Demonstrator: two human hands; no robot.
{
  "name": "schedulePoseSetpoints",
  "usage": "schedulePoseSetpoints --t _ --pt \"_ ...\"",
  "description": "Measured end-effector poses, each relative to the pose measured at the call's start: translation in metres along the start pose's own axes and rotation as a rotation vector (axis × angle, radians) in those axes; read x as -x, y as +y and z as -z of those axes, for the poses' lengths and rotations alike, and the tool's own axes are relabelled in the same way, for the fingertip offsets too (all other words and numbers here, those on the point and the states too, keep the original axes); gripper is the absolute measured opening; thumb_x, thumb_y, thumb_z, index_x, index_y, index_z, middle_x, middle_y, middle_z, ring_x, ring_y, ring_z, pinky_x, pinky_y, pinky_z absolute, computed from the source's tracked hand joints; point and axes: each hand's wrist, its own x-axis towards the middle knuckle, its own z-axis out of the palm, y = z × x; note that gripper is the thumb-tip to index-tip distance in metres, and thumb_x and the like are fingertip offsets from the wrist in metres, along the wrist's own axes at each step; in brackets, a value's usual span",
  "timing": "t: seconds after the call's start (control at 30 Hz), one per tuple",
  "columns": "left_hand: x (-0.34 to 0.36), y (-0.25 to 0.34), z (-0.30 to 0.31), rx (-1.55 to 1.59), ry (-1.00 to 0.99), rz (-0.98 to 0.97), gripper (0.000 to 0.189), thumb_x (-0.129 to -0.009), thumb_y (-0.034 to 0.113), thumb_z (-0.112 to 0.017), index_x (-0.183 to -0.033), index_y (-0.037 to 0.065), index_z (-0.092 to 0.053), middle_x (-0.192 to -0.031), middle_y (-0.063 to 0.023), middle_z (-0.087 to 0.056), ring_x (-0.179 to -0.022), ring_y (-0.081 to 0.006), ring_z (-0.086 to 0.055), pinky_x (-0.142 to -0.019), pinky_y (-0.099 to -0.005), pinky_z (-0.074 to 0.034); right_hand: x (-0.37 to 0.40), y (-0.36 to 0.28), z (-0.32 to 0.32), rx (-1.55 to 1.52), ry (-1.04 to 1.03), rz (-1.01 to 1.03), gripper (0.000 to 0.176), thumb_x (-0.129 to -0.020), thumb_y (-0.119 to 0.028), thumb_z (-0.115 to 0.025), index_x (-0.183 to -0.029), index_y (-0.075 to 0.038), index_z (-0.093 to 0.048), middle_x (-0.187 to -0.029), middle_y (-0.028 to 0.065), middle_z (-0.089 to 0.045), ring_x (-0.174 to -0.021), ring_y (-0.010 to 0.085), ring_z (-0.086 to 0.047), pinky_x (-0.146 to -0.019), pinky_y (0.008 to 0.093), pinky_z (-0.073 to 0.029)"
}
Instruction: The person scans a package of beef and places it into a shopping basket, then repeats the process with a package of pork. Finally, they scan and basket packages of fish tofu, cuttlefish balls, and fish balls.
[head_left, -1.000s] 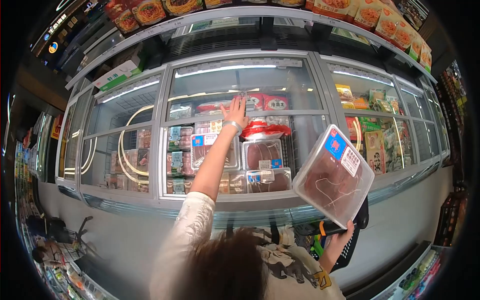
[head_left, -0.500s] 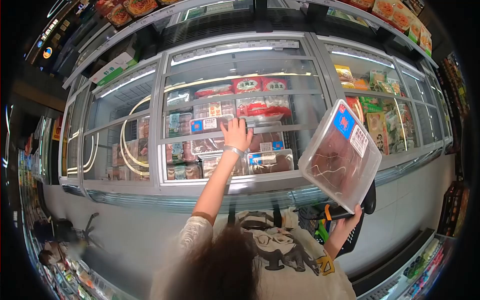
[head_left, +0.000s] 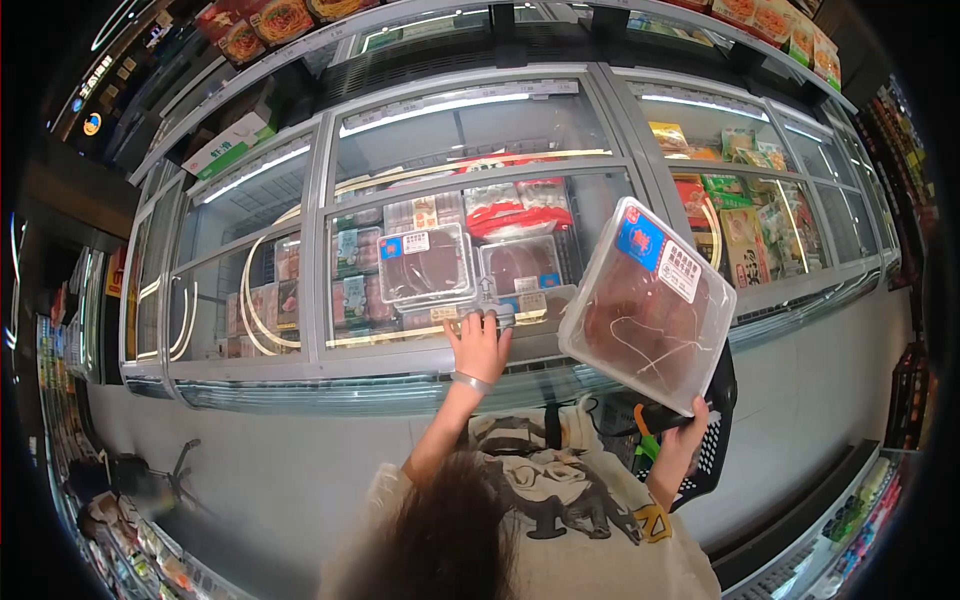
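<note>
My left hand is at the front edge of the freezer's sliding glass lid, its fingers hooked over the lid's grey handle. Under the glass lie clear plastic trays of dark red meat, one meat tray with a blue and white label just beyond that hand. Out to the right, my right hand grips the lower corner of a sealed meat tray. This tray is tilted, its blue and white label toward the top. The thumb shows at the corner; the other fingers are partly hidden.
A black shopping basket hangs by my right forearm. Red and white bags lie deeper in the freezer. Bagged foods fill the section to the right. A shelf with boxes runs above. Pale floor stretches in front of the freezer.
My left hand has moved toward me, and the glass lid has slid with it to the freezer's front edge. The meat tray in my right hand has shifted slightly left.
</note>
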Motion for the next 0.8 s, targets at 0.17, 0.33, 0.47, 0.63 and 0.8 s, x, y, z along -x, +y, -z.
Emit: schedulePoseSetpoints --t 0.17,0.33,0.47,0.63,0.8 --pt "-0.006 -0.006 0.019 0.947 -0.205 0.164 0.050 -0.083 0.042 -0.038 -0.115 0.003 -0.040 -0.104 -0.0104 -0.047 -0.100 -0.0232 -0.043 -0.092 -0.0426 -0.025 0.029 0.015 0.021 0.058 -0.047 0.091 0.047 -0.072 -0.018 -0.055 -0.108 0.008 -0.042 -0.104 0.0159 -0.051 -0.096 0.0240 -0.051 -0.087 0.0332 -0.040" --pt "0.007 0.009 0.081 1.825 -0.753 0.215 0.070 -0.083 0.052 -0.029 -0.125 -0.004 -0.023 -0.124 -0.0163 -0.036 -0.111 -0.0247 -0.039 -0.092 -0.0355 -0.031 0.097 0.029 0.015 0.108 0.036 0.066 0.060 -0.064 0.000 -0.053 -0.121 0.000 -0.032 -0.112 0.0105 -0.045 -0.103 0.0210 -0.045 -0.086 0.0320 -0.036" --pt "0.027 -0.004 0.070 1.542 -1.114 0.348 0.063 -0.075 0.024 -0.056 -0.123 -0.005 -0.027 -0.119 -0.0144 -0.041 -0.111 -0.0243 -0.039 -0.092 -0.0331 -0.031 0.157 0.036 0.010 0.192 0.088 0.160 0.066 -0.063 0.001 -0.058 -0.123 0.000 -0.030 -0.118 0.0086 -0.041 -0.109 0.0185 -0.038 -0.092 0.0287 -0.026" --pt "0.055 0.017 0.045 1.451 -1.444 0.459 0.061 -0.072 0.017 -0.057 -0.122 -0.004 -0.029 -0.117 -0.0142 -0.042 -0.110 -0.0258 -0.040 -0.091 -0.0343 -0.032 0.220 0.056 0.047 0.220 0.351 0.167 0.066 -0.066 -0.006 -0.061 -0.124 -0.001 -0.029 -0.120 0.0084 -0.039 -0.109 0.0178 -0.037 -0.091 0.0297 -0.028" --pt "0.084 0.077 0.030 1.438 -1.701 0.508 0.059 -0.073 0.017 -0.055 -0.122 -0.003 -0.029 -0.118 -0.0131 -0.042 -0.107 -0.0236 -0.042 -0.089 -0.0334 -0.033 0.258 0.041 0.083 0.094 0.630 0.257 0.049 -0.072 -0.013 -0.061 -0.114 -0.001 -0.039 -0.094 0.0042 -0.048 -0.083 0.0107 -0.046 -0.072 0.0260 -0.039"
